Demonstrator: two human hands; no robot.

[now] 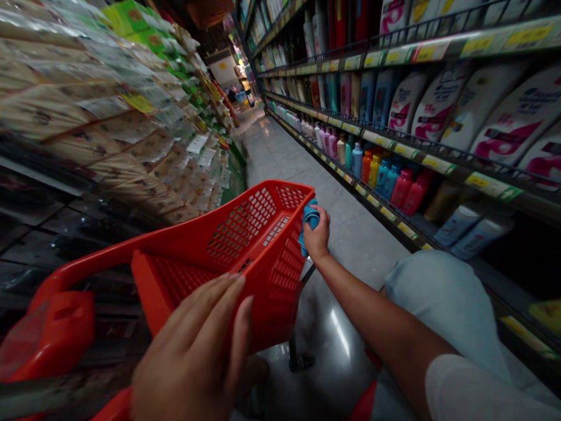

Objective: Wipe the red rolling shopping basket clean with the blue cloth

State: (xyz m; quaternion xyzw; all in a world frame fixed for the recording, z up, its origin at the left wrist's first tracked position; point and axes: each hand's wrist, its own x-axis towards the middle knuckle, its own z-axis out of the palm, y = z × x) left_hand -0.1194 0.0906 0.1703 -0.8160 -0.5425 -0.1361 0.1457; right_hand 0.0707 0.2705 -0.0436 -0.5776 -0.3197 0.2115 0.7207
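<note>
A red plastic shopping cart [245, 234] with a mesh basket fills the lower middle of the view. My left hand [197, 351] lies on the near edge of the basket with its fingers stretched out flat. My right hand [316, 234] reaches along the cart's right side and is closed round a blue cloth [309, 222], pressed against the basket's front right rim. My right arm runs back to a white sleeve at the lower right. My knee in pale trousers [438, 298] shows beside the cart.
A shop aisle with a grey tiled floor [280, 152] runs ahead. Shelves [421, 152] of bottles and white refill pouches line the right. Blurred packaged goods [109, 117] stack on the left. A cart wheel [302, 362] stands on the floor.
</note>
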